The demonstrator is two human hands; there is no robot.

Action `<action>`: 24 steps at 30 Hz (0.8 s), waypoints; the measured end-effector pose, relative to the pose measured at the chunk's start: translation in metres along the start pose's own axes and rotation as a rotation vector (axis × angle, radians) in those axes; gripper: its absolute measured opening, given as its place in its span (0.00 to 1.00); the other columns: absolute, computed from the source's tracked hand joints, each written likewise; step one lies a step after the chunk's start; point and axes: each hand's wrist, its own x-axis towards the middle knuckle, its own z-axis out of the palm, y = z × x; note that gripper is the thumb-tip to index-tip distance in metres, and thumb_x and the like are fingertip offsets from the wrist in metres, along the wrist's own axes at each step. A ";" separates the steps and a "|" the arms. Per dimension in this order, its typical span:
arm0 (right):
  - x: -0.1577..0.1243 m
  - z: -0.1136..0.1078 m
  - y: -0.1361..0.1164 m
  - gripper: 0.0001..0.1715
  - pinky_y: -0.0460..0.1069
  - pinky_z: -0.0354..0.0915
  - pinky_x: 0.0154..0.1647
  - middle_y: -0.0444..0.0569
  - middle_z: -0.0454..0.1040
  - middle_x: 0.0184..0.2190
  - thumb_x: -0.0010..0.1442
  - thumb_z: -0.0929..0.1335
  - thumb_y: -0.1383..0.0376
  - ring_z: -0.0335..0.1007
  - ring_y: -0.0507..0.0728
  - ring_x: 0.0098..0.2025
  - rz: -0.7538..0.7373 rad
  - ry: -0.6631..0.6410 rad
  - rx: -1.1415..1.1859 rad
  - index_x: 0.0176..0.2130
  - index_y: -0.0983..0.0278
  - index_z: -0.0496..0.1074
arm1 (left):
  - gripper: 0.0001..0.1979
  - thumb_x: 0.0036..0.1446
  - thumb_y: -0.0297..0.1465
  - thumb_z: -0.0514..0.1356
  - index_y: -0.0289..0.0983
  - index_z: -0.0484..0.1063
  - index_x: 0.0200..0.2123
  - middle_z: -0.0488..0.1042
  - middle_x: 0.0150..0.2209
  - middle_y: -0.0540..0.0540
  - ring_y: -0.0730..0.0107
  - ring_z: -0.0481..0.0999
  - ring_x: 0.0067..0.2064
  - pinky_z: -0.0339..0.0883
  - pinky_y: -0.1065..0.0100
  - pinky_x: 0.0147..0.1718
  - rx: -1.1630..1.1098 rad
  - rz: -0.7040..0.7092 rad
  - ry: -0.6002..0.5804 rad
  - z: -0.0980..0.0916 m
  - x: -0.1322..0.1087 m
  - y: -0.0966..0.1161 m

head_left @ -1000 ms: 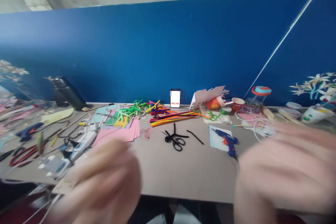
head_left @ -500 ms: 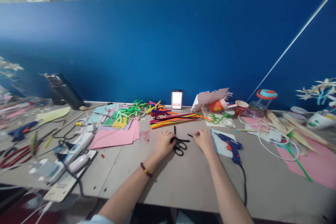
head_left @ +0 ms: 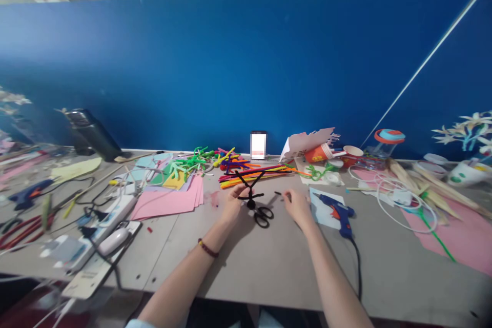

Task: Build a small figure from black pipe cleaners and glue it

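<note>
My left hand [head_left: 233,204] is closed on a black pipe-cleaner figure [head_left: 250,196], which has a round ball at the bottom and several thin arms spreading above it. Close to its right my right hand [head_left: 297,206] pinches a short black pipe-cleaner piece [head_left: 278,193], whose tip sticks out to the left. Black-handled scissors [head_left: 264,217] lie on the table between the hands, just below the figure; their blades are hidden. Behind the figure lies a bundle of coloured pipe cleaners [head_left: 261,175].
A blue glue gun [head_left: 338,213] rests on light blue paper [head_left: 319,210] beside my right forearm. Pink paper sheets [head_left: 165,202], a power strip [head_left: 103,225] and a white mouse [head_left: 114,241] are on the left. A phone [head_left: 258,145] stands against the blue partition [head_left: 215,72].
My left hand has lifted and turned the black figure, moving slightly left, so its spread arms now show. The right hand stays nearly in place with its short piece.
</note>
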 end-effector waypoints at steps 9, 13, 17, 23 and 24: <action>-0.016 0.009 -0.048 0.23 0.43 0.46 0.14 0.39 0.64 0.19 0.44 0.72 0.48 0.50 0.46 0.15 0.160 -0.256 0.988 0.31 0.62 0.69 | 0.13 0.39 0.33 0.70 0.39 0.75 0.31 0.77 0.31 0.47 0.68 0.75 0.33 0.67 0.65 0.37 -0.051 0.003 -0.092 0.005 -0.002 -0.012; -0.017 0.013 -0.045 0.22 0.44 0.56 0.20 0.43 0.69 0.22 0.43 0.73 0.49 0.59 0.49 0.21 0.074 -0.220 0.951 0.30 0.63 0.72 | 0.08 0.41 0.31 0.68 0.40 0.76 0.29 0.77 0.32 0.46 0.64 0.75 0.36 0.66 0.60 0.41 0.184 0.135 -0.081 0.006 -0.007 0.000; -0.016 0.014 -0.040 0.19 0.47 0.60 0.27 0.46 0.73 0.26 0.47 0.71 0.50 0.64 0.52 0.26 -0.021 -0.220 0.817 0.30 0.64 0.74 | 0.11 0.43 0.30 0.66 0.43 0.76 0.34 0.78 0.34 0.46 0.61 0.75 0.40 0.66 0.58 0.45 0.304 0.233 -0.101 0.007 -0.012 0.009; -0.020 0.013 -0.044 0.11 0.48 0.62 0.30 0.46 0.74 0.29 0.53 0.67 0.58 0.64 0.53 0.27 -0.100 -0.142 0.659 0.33 0.63 0.73 | 0.06 0.47 0.33 0.64 0.40 0.78 0.31 0.79 0.35 0.44 0.59 0.75 0.40 0.66 0.58 0.44 0.351 0.199 -0.124 0.009 -0.015 0.007; -0.021 0.012 -0.045 0.10 0.48 0.62 0.31 0.46 0.74 0.29 0.53 0.67 0.59 0.64 0.53 0.27 -0.116 -0.120 0.629 0.34 0.63 0.73 | 0.06 0.47 0.33 0.64 0.40 0.78 0.30 0.79 0.34 0.44 0.60 0.76 0.38 0.67 0.59 0.42 0.332 0.175 -0.116 0.009 -0.015 0.006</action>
